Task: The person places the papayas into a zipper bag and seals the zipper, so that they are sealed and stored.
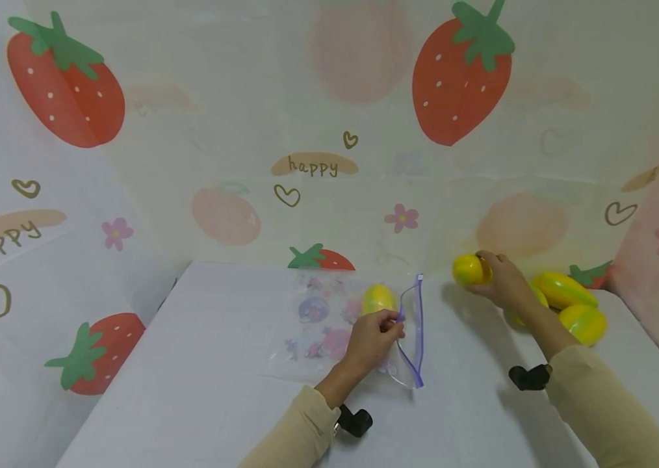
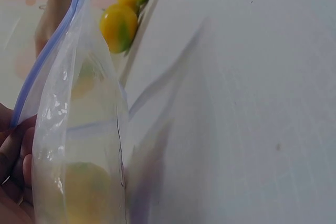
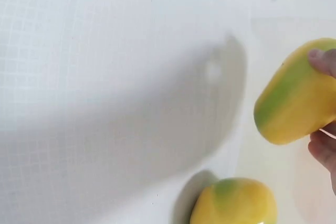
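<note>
Guessing the fruit (image 1: pixel 465 270) was light, slick, best held mid-body; right grip (image 1: pixel 503 283) had it, left grip (image 1: pixel 372 339) pinched the bag (image 1: pixel 300 338).

Here's the left hand (image 1: pixel 369 339), its fingers (image 1: pixel 387 318) bent into a pinch and aimed to the right; just behind those fingers the left wrist (image 1: pixel 335 385) slopes back and down into a beige left sleeve (image 1: pixel 294 432). And look farther out, well ahead and to the right of the left fingers: there's the right hand (image 1: pixel 502 279), reaching forward and turned leftward! The right wrist view shows its thumb (image 3: pixel 324 62) above and its right fingers (image 3: pixel 323 155) curled below, a gap between them. Behind these fingers the right forearm (image 1: pixel 548 331) slants back, disappearing into the beige right sleeve (image 1: pixel 616 409).
</note>
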A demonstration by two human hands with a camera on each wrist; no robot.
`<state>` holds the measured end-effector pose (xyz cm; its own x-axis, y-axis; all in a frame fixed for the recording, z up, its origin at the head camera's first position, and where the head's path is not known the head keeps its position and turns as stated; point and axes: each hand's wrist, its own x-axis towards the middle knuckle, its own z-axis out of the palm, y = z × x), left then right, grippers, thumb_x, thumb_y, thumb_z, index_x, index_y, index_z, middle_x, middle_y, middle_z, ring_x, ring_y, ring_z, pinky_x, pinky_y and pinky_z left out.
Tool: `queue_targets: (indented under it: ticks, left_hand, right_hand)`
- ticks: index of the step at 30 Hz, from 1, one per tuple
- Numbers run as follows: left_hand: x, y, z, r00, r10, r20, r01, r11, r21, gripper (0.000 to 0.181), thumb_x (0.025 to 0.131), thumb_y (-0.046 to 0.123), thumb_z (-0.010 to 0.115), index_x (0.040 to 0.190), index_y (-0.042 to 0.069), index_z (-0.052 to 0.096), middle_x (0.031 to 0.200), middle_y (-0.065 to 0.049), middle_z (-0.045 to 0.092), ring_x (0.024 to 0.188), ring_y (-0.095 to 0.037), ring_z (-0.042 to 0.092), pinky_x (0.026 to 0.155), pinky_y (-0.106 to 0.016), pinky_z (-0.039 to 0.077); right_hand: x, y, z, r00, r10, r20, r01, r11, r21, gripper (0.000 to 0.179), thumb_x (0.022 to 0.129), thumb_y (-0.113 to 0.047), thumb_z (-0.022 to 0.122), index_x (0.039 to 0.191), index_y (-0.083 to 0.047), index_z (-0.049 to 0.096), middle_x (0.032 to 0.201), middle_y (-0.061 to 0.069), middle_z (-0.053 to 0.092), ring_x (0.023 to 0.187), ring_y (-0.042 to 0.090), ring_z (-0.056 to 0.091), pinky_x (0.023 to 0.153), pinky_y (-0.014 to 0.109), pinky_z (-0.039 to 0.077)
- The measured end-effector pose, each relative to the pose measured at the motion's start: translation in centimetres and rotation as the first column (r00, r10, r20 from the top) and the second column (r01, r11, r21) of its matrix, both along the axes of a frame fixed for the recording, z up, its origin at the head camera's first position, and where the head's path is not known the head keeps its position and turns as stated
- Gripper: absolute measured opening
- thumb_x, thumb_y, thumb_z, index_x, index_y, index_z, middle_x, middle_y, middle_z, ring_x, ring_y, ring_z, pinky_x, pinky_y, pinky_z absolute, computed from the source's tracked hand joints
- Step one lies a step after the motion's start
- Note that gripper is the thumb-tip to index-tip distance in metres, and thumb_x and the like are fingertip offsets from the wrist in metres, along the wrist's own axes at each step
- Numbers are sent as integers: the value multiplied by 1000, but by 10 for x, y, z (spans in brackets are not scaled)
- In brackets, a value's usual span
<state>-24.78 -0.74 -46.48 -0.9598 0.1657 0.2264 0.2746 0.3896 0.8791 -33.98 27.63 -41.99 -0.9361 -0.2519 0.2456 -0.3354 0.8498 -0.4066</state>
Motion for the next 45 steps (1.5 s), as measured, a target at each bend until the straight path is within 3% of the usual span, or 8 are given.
queue_targets:
  ticks: [14,23,35,45]
  left_hand:
    - [0,1,-2,1000,4,3,-4,1000,-3,20,93,16,63,106,3,71,81,-6,75,71,-7,65,70,-14,51]
    - [1,0,0,1000,-2,-11,2,1000,-4,19,93,13,62,106,1,71,82,-8,75,72,-11,67,70,-15,51]
    - [0,2,-3,1000,-7,16,7,1000,5,19,94,14,62,107,3,71,82,-6,75,72,-9,66,71,-15,52]
    - [1,3,-1,1000,-5,11,5,1000,6,18,93,13,63,105,2,71,81,-6,75,71,-9,66,70,-15,53]
  right_hand:
    - [13,-11,1,999,23,42,-17,989,-147,64,84,-19,75,132,9,43,116,29,48,103,42,51,89,55,46]
    - [19,-19,3,994,48,99,-26,976,-214,67,85,-19,75,137,6,40,126,30,49,109,43,53,92,55,49]
    - [30,-40,11,978,72,197,-27,974,-225,68,87,-29,73,137,4,42,127,32,55,111,43,58,89,51,54]
    - [35,-51,5,957,68,281,-9,979,-205,73,85,-42,72,136,4,44,124,30,58,108,39,60,86,44,56]
